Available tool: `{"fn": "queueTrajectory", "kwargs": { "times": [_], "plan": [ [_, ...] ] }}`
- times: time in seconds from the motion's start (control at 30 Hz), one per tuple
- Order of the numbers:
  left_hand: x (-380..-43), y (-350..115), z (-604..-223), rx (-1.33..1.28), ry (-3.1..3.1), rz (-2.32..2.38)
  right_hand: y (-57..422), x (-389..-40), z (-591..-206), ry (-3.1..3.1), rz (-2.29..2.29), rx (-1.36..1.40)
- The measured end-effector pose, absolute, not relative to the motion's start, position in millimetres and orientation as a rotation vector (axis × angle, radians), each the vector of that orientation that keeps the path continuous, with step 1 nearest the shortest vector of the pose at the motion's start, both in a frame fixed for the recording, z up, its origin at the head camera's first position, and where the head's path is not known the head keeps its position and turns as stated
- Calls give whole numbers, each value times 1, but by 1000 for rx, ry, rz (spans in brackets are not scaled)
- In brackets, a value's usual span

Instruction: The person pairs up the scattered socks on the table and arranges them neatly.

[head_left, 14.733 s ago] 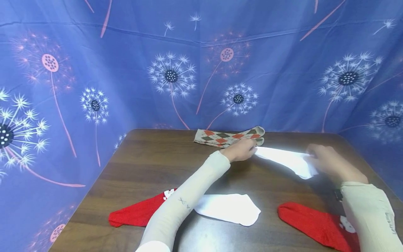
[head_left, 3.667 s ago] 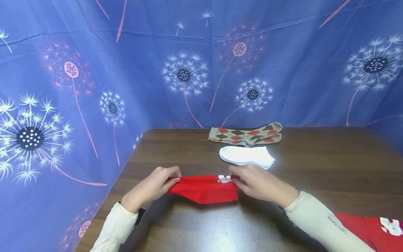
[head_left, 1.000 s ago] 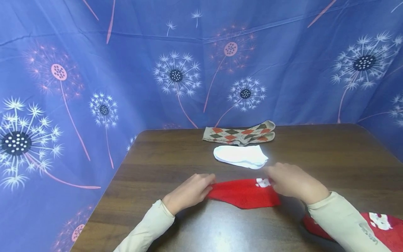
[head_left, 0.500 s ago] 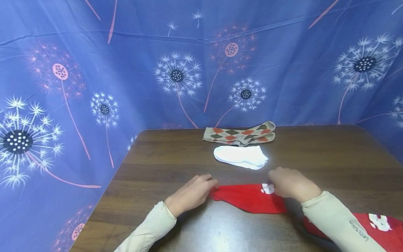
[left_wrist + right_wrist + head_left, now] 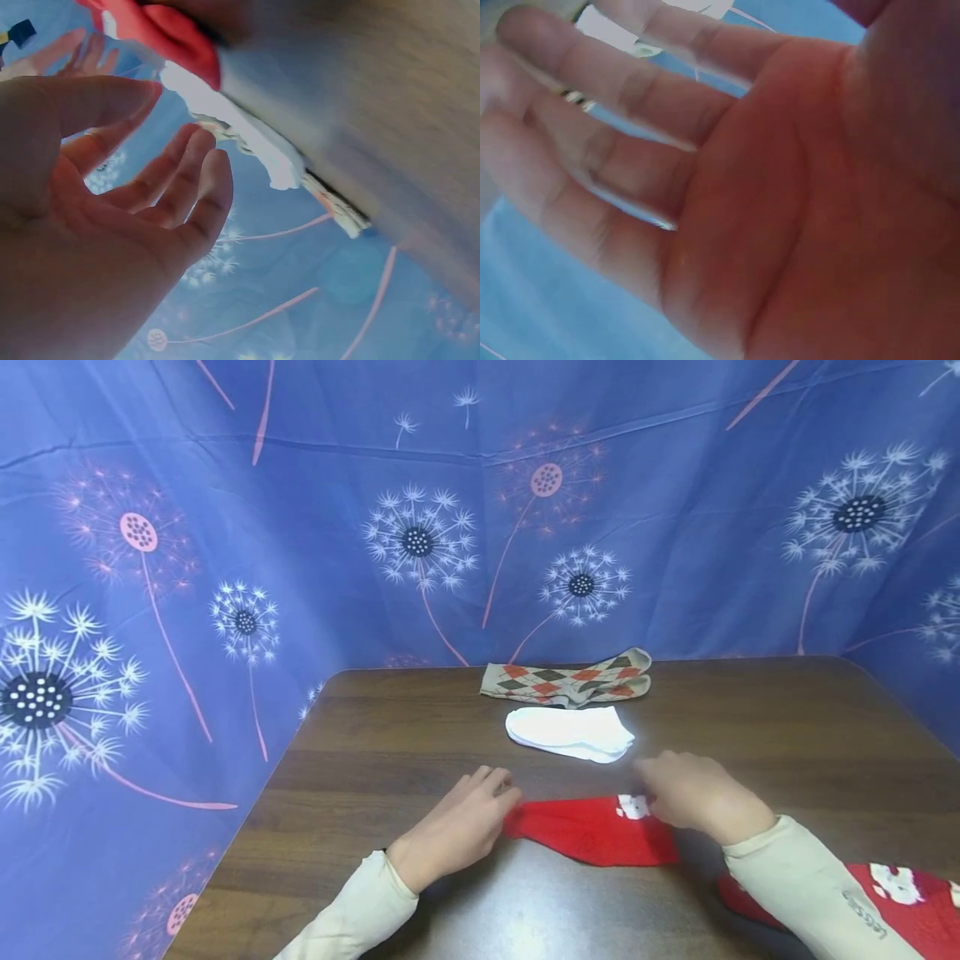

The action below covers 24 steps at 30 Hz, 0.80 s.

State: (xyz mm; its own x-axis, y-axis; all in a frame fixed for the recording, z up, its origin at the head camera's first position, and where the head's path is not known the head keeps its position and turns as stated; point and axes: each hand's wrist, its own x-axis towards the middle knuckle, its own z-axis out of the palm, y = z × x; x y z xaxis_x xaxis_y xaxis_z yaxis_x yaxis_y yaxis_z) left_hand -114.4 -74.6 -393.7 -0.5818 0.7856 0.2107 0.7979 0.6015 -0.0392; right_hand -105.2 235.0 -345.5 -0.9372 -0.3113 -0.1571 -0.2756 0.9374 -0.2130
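A red sock (image 5: 588, 833) with a white patch near its cuff lies flat across the middle of the wooden table. My left hand (image 5: 453, 827) is at its narrow left end; in the left wrist view the fingers are loosely bent, with the sock beyond them. At the cuff end is my right hand (image 5: 701, 797); its fingers look extended in the right wrist view, and nothing shows in its palm. Another red sock (image 5: 911, 910) lies at the lower right, partly hidden under my right forearm.
Behind the red sock lies a stacked pair of white ankle socks (image 5: 566, 731). Farther back, argyle socks (image 5: 562, 685) lie along the far table edge. A blue dandelion-print curtain (image 5: 480, 527) hangs behind and beside the table (image 5: 360, 735).
The white socks, earlier apart, became stacked. The red sock, held up between both hands, moved right and came down onto the table. My left fingers have just lifted from its end.
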Motion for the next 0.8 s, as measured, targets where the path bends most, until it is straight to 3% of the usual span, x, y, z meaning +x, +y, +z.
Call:
{"fn": "queueTrajectory", "kwargs": {
  "times": [0.4, 0.8],
  "plan": [
    [-100, -65, -389, -1355, -2574, -142, 240, -92, -329, 2964, -241, -472],
    [-99, -49, -382, -1452, -2573, -170, 262, -78, -349, 3132, -204, -596]
  ]
}}
